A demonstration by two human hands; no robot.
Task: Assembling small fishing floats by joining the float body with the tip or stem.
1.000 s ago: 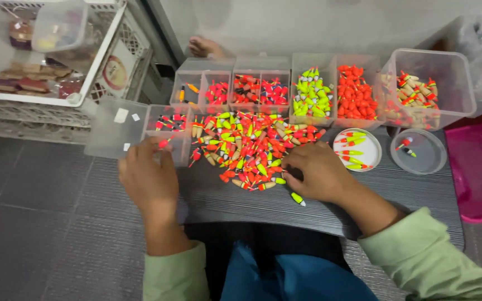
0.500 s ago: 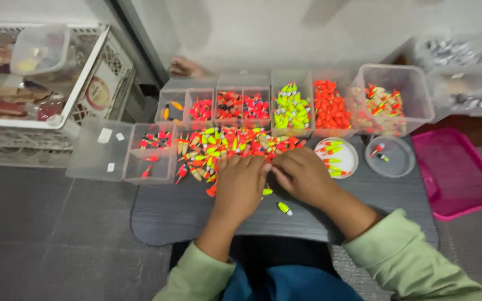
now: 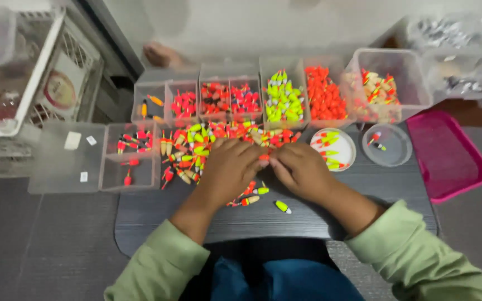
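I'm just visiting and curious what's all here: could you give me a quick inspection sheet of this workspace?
Surface: dark table, mostly covered.
Job's things: pile of floats under both hands; sorted floats in clear bins.
Clutter: loose float, two round lids, pink tray.
Hands: left hand and right hand meet over the pile; whether they grip a float cannot be told.
Cables: nothing seen.
Surroundings: white crate, grey floor.
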